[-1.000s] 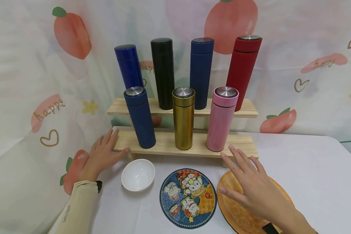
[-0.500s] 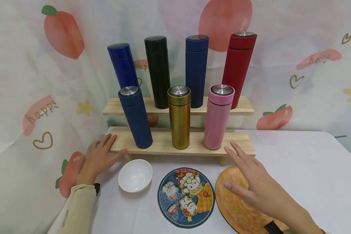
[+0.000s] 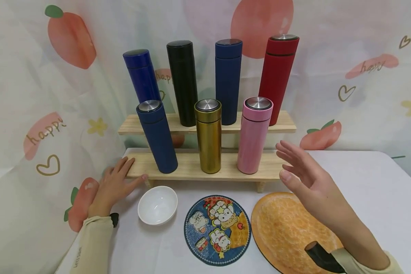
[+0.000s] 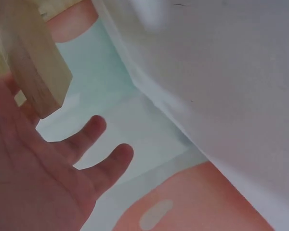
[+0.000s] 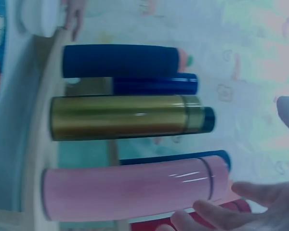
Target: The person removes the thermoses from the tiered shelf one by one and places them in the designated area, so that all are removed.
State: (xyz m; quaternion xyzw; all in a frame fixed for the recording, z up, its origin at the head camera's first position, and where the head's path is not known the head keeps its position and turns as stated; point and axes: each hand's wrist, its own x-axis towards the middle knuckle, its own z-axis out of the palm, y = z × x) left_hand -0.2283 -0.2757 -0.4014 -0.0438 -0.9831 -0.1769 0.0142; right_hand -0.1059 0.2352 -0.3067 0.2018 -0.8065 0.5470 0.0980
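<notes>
A two-tier wooden shelf (image 3: 191,167) at the table's far side holds seven upright flasks. The pink flask (image 3: 253,137), at the lower tier's right end, looks rigid, smooth, likely slippery; grip mid-body. The right hand (image 3: 308,179) hovers just right of it, fingers spread, empty. The left hand (image 3: 114,184) rests flat against the shelf's left end.

The orange mat (image 3: 287,232) is cut off by the head view's lower edge and partly covered by the right hand (image 3: 311,182). The right wrist view is blurred; the red flask (image 5: 207,219) is mostly hidden there.
</notes>
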